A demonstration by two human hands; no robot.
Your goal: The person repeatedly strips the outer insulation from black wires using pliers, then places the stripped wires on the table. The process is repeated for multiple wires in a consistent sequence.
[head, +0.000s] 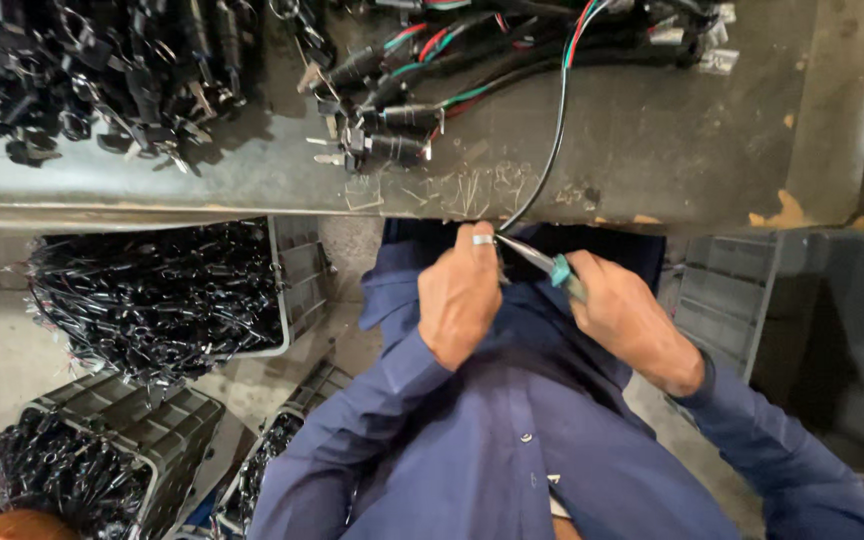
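My left hand [460, 295] is closed around the end of a black wire [552, 150] just below the grey workbench edge [202, 205]; a ring sits on one finger. My right hand [620, 312] grips pliers with teal handles [550, 267], whose metal jaws point left and meet the wire end at my left fingers. The wire runs up over the bench to a bundle of cables with red and green strands [512, 45]. Both arms wear blue sleeves.
Black connectors with leads [377, 125] lie on the bench, and a big heap of black parts [102, 70] fills its left end. Below left, grey crates [297, 275] hold piles of black wired parts [162, 300]. A grey crate [722, 300] stands at right.
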